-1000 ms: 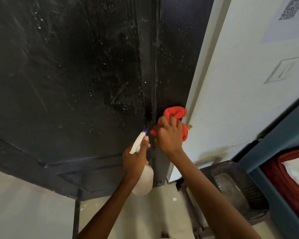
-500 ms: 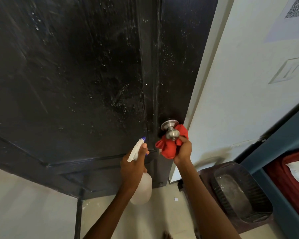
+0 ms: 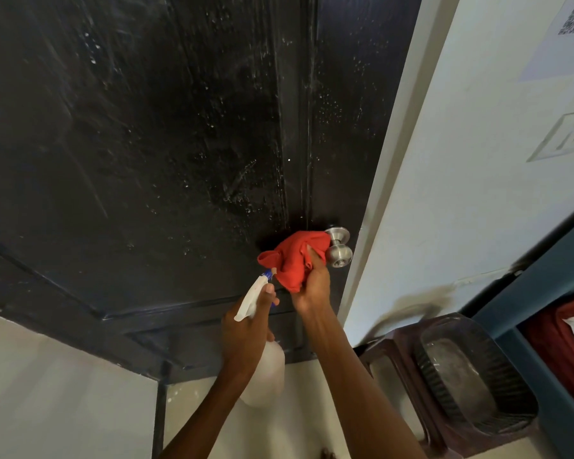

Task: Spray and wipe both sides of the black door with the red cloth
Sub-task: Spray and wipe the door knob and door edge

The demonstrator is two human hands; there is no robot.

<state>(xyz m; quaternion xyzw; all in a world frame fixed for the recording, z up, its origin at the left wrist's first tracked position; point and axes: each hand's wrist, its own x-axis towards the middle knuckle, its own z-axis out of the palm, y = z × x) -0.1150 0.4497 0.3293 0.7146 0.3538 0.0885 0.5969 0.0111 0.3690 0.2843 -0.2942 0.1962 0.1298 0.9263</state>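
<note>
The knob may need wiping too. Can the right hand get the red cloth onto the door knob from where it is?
Probably yes: the right hand holds the red cloth right beside the door knob, with nothing between them.

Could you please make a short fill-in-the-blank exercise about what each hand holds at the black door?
1. The right hand holds a cloth of ____ colour.
2. The left hand grips a white ____ bottle.
3. The cloth is bunched beside the metal door ____.

Missing words: red; spray; knob
</note>
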